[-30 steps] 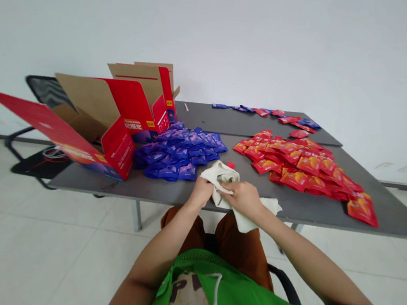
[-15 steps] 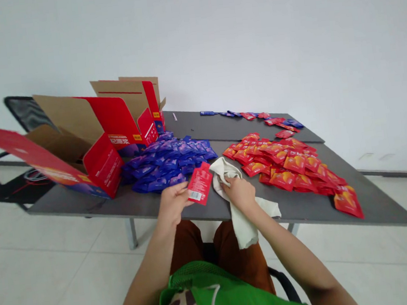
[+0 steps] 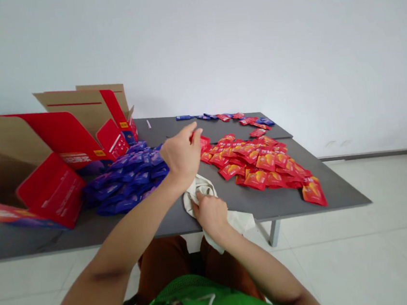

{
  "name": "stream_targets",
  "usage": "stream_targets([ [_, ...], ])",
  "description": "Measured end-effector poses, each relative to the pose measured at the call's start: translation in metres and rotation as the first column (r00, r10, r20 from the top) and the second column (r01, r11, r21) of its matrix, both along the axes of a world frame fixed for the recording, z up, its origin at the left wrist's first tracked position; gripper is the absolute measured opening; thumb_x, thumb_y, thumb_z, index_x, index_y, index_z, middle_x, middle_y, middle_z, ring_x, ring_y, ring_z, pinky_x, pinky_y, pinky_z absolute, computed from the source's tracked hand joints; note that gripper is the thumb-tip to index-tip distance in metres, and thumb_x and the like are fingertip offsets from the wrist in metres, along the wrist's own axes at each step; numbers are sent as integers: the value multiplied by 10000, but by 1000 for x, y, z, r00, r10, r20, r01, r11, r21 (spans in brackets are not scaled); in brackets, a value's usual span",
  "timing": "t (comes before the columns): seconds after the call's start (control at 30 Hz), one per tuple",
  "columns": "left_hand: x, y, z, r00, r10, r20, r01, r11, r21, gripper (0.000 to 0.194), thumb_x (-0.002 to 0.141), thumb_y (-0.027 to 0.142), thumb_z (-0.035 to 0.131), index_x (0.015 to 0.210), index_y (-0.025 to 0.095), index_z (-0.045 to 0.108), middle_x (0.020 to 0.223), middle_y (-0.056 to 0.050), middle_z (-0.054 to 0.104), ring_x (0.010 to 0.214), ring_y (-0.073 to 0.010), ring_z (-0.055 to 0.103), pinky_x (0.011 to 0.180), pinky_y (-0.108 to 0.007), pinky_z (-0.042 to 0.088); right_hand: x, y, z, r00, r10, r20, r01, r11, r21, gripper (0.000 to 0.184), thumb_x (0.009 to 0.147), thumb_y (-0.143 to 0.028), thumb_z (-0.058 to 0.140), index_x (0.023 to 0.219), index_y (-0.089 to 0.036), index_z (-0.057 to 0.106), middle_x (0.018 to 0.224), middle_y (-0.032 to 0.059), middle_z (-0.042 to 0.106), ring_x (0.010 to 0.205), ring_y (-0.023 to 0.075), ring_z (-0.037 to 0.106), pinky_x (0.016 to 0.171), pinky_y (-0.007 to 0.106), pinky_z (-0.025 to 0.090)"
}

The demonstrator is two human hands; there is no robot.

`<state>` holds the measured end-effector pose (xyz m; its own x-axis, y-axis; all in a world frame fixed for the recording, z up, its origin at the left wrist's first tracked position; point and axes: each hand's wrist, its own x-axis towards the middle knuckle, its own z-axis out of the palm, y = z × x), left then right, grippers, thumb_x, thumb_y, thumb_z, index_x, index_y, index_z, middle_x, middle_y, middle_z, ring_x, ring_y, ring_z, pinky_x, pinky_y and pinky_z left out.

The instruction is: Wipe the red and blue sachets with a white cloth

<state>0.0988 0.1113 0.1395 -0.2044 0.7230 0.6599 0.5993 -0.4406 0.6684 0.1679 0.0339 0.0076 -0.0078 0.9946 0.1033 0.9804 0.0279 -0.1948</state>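
Cream cloth (image 3: 198, 194): bunched under the right hand (image 3: 210, 215), tail trailing past the near edge of the table (image 3: 278, 205); fingers curled shut on the folds, the gathered grip apparently keeping the fabric clear of the sachets. Left hand (image 3: 181, 156): ahead of the right hand, fingers extended, tips at the near corner of the red sachet heap (image 3: 255, 161); any hold on a sachet not discernible. Blue sachet heap (image 3: 126, 180): left of the left hand, apart from the red, apparently for separation by colour; opened red carton (image 3: 53, 190): farther left, flaps raised, interior accessible; thin mixed row of sachets (image 3: 221, 117): beyond both hands, along the far table edge.
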Motion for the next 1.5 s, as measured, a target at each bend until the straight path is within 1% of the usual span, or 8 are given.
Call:
stream_targets([
  [0.1,58,28,4,961,-266,-82,271,960,70,327,897,326,532,1150,180,678,992,-107,713,1033,-206,613,918,-292,388,0,1,0,998,16,-53,-15,1000,13,237,895,-382,502,967,-206,642,819,85,670,766,229,657,707,314,494],
  [0.23,127,62,-20,692,-673,-262,708,703,64,324,903,263,504,1165,155,661,1148,-131,666,1122,-221,572,990,-320,331,1,3,6,994,19,-104,-25,998,-56,214,862,-294,496,895,-183,677,824,103,682,754,249,665,686,343,510],
  [0.43,161,83,-87,438,-850,-295,853,496,-162,228,794,182,595,987,194,717,974,-114,716,994,-212,632,917,-293,416,6,4,7,985,28,-173,-47,993,-109,230,821,-281,488,811,-203,704,813,88,689,741,272,670,667,382,521],
  [0.7,118,100,-78,566,-783,-258,805,592,-33,481,863,347,521,1313,179,546,1295,-93,586,1199,-223,554,1049,-343,376,9,5,11,987,32,-158,-50,993,-110,258,851,-342,518,976,-185,680,846,105,686,770,261,669,671,356,517],
  [0.87,68,146,-71,805,-573,-153,584,810,40,432,942,419,353,1108,148,645,884,-68,732,791,-166,698,755,-286,528,30,-7,32,968,87,-233,-93,996,-12,289,871,-439,495,866,-228,693,816,74,685,779,248,664,683,316,492],
  [1.13,7,213,-78,922,-222,318,298,930,-217,344,924,281,320,869,75,590,629,3,619,564,-68,565,580,-191,433,62,-4,71,977,67,-202,-59,997,42,398,894,-457,494,1262,-326,574,864,68,690,768,261,665,661,322,480],
  [1.3,25,258,-67,935,-68,349,230,864,-448,447,954,199,89,926,31,502,628,-16,570,547,-49,499,544,-185,364,63,5,61,991,83,-103,-100,980,-171,633,859,-376,581,1447,-357,346,891,88,685,788,281,668,677,374,506],
  [1.5,116,311,-50,936,-270,224,342,558,-756,314,970,227,319,858,67,565,678,-39,612,567,-78,565,518,-192,394,56,13,29,995,91,-42,-100,913,-396,529,839,-177,564,1343,-324,503,838,109,678,781,284,668,654,377,517],
])
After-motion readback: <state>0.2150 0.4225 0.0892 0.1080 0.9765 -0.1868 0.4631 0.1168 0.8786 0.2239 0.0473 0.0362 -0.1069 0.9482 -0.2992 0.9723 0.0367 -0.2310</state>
